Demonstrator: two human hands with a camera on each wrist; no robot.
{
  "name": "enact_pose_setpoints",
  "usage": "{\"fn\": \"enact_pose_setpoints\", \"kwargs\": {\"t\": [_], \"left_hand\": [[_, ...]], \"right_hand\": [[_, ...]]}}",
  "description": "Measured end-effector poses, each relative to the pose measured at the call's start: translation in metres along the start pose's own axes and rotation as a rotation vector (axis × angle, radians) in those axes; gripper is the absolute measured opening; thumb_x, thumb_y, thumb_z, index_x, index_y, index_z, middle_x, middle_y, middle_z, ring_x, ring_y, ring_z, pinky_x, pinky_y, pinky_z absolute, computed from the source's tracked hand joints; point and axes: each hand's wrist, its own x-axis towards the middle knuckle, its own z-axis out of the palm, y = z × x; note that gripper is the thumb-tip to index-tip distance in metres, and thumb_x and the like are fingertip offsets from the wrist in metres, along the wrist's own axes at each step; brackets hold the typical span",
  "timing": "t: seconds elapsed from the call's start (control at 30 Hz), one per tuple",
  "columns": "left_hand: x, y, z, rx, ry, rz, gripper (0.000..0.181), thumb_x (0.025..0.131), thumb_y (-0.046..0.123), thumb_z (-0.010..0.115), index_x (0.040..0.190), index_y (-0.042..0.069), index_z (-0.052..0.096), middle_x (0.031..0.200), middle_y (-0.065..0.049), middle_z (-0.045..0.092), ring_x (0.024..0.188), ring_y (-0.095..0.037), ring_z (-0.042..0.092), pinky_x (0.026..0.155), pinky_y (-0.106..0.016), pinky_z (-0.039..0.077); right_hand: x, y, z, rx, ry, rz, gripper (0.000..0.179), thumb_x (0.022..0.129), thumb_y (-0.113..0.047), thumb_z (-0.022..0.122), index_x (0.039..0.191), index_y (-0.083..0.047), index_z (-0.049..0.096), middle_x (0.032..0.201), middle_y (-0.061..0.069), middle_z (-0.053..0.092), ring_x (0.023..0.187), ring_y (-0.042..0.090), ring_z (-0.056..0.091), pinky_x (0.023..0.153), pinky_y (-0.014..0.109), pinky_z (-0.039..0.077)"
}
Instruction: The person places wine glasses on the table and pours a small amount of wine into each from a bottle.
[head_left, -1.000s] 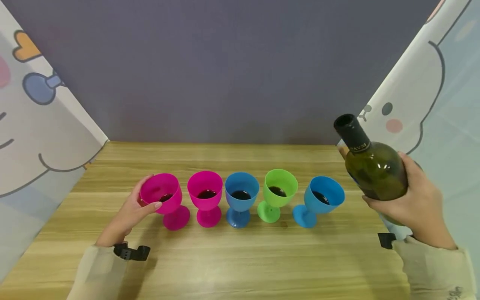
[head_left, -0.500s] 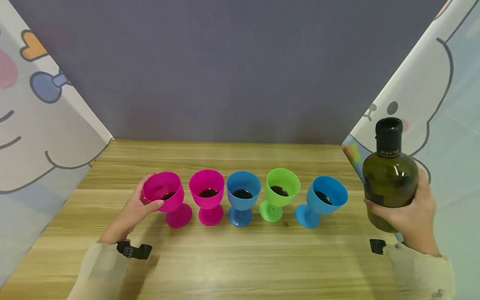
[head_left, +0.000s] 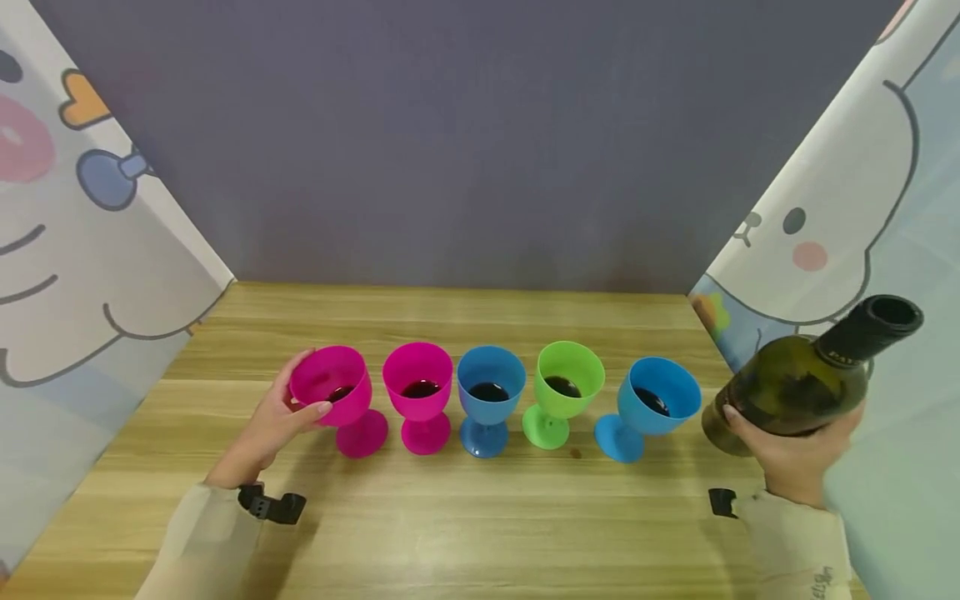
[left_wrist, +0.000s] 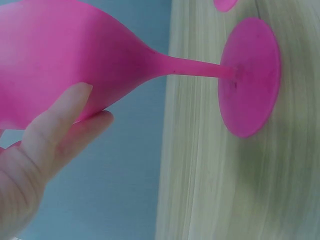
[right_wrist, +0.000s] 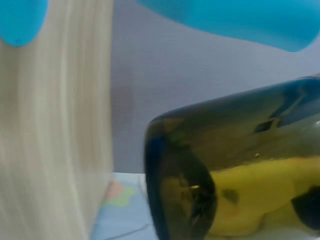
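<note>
My left hand point(head_left: 266, 427) holds the bowl of the leftmost pink goblet point(head_left: 356, 403) between thumb and fingers. In the left wrist view the goblet's foot point(left_wrist: 250, 77) stands on the wooden table, with fingertips against the lower bowl. At the far right, my right hand point(head_left: 804, 457) grips a dark green glass wine bottle point(head_left: 797, 385). The bottle leans with its black neck toward the right, and its base hangs off the tabletop in the right wrist view. Dark liquid lies in the leftmost goblet.
Right of that goblet stand another pink goblet point(head_left: 417, 400), a blue goblet point(head_left: 483, 408), a green goblet point(head_left: 558, 404) and a lighter blue goblet point(head_left: 647, 417), all with dark liquid. A grey wall point(head_left: 465, 150) rises behind the table point(head_left: 480, 525); cartoon-printed panels flank it.
The bottle has swung from leaning left through upright to leaning right, and has come lower. My left hand has stayed on the pink goblet. The view has shifted slightly.
</note>
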Motion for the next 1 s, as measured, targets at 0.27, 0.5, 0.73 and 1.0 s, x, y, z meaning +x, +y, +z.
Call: {"fn": "enact_pose_setpoints", "kwargs": {"t": [0.27, 0.5, 0.73, 1.0], "left_hand": [[-0.001, -0.003, -0.003, -0.049, 0.007, 0.047, 0.071, 0.089, -0.007, 0.058, 0.147, 0.010, 0.022, 0.122, -0.018, 0.037, 0.086, -0.007, 0.064, 0.066, -0.028, 0.057], [0.002, -0.005, 0.000, -0.039, 0.026, 0.050, 0.071, 0.088, -0.009, 0.058, 0.146, 0.006, 0.021, 0.118, -0.012, 0.041, 0.086, -0.007, 0.064, 0.066, -0.026, 0.057], [0.002, -0.008, 0.005, -0.059, 0.090, 0.097, 0.068, 0.085, -0.008, 0.062, 0.143, 0.003, 0.027, 0.113, -0.002, 0.049, 0.084, -0.009, 0.063, 0.063, -0.023, 0.056], [-0.001, -0.012, 0.010, -0.054, 0.150, 0.143, 0.069, 0.083, -0.011, 0.061, 0.143, 0.005, 0.032, 0.112, 0.004, 0.053, 0.086, -0.006, 0.060, 0.064, -0.019, 0.054]], "right_hand": [[-0.019, 0.020, 0.004, -0.034, 0.025, 0.111, 0.114, 0.046, -0.031, 0.094, 0.133, 0.013, 0.034, 0.128, 0.001, 0.055, 0.118, 0.018, 0.050, 0.107, 0.031, 0.032], [-0.024, 0.035, 0.006, -0.053, 0.112, 0.129, 0.118, 0.044, -0.027, 0.093, 0.136, 0.013, 0.031, 0.135, 0.006, 0.049, 0.123, 0.022, 0.046, 0.110, 0.033, 0.028], [-0.024, 0.049, 0.011, -0.127, 0.178, 0.118, 0.121, 0.040, -0.033, 0.091, 0.135, 0.015, 0.031, 0.135, 0.006, 0.048, 0.123, 0.022, 0.045, 0.110, 0.031, 0.028], [-0.024, 0.058, 0.008, -0.132, 0.153, 0.169, 0.111, 0.043, -0.010, 0.085, 0.138, 0.009, 0.032, 0.136, 0.006, 0.048, 0.124, 0.022, 0.044, 0.109, 0.029, 0.028]]}}
